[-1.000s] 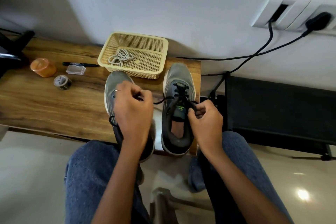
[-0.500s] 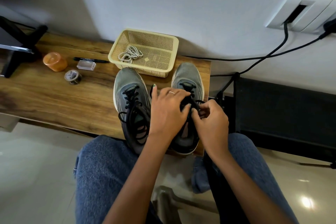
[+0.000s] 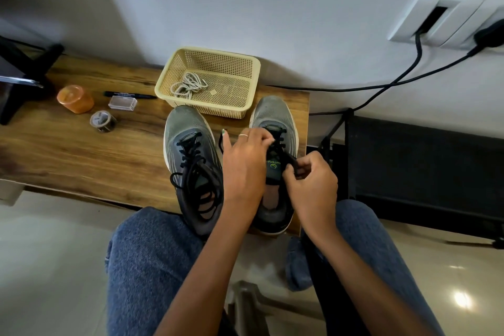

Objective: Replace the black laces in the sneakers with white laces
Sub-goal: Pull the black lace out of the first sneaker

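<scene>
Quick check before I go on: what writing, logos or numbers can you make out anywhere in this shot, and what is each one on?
Right sneaker, tongue label: green lettering over a round logo, too blurred to read.
Black marker: pale print along the barrel, too small to read.
Tape roll: dark markings, unreadable.
No numbers or signs are legible elsewhere.

Left hand (image 3: 245, 163) palm-down, fingers curled forward, little finger extended; right hand (image 3: 311, 185) fisted, thumb and fingers pinching; forearms converging.
</scene>
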{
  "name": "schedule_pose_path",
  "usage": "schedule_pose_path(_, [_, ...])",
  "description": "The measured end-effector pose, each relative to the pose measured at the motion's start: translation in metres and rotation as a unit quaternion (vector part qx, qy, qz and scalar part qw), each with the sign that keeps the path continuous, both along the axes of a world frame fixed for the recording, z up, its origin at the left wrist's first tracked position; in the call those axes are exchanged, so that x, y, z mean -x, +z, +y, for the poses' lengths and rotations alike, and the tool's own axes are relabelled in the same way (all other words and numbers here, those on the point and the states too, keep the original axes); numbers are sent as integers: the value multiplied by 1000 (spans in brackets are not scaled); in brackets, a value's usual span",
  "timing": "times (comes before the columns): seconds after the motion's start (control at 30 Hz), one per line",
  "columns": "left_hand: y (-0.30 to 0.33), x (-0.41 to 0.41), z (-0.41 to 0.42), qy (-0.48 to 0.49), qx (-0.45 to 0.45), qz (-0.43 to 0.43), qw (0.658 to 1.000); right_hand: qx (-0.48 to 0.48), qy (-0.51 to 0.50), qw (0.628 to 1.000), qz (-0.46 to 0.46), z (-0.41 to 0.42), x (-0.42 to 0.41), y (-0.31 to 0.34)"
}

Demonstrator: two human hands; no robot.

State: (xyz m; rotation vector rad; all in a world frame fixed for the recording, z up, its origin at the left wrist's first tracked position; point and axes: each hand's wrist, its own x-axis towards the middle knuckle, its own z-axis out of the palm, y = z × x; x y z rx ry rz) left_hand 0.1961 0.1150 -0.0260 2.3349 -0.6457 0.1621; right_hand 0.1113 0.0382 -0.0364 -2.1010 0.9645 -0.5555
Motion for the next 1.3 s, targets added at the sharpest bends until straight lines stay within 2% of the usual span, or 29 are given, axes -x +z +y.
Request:
schedule_pose_path(0.1, [8, -5, 5, 86, 85, 87, 989, -15, -9, 1000, 0, -1, 1, 0])
schedule_pose_path(0.17, [9, -6, 6, 110, 104, 103, 983, -10, -3, 1000, 7, -1, 0, 0])
schedule_pose_path(0.33, [5, -10, 8, 24, 15, 15, 1000, -6, 2, 1000, 13, -2, 0, -2])
schedule_pose_path(0.43, [0, -6, 8, -68, -66, -29, 995, -4, 5, 1000, 13, -2, 0, -1])
schedule_pose_path(0.5, [-4, -5, 7, -95, -94, -51, 990, -1, 7, 1000, 12, -1, 0, 0])
schedule_pose_path(0.77, [-7, -7, 6, -69, -56, -98, 991, 17, 6, 1000, 22, 1, 0, -1])
schedule_pose_path(1.0, [-13, 2, -1, -16, -70, -62, 995, 19, 1, 999, 27, 2, -1, -1])
schedule_pose_path(1.1, [-4, -1, 0, 51, -26, -48, 997, 14, -4, 1000, 25, 1, -1, -2])
schedule_pose_path(1.2, [7, -12, 11, 165, 26, 0, 986, 6, -7, 1000, 22, 0, -1, -4])
schedule_pose_path(1.3, [8, -17, 19, 183, 28, -16, 983, 6, -5, 1000, 18, -1, -1, -5])
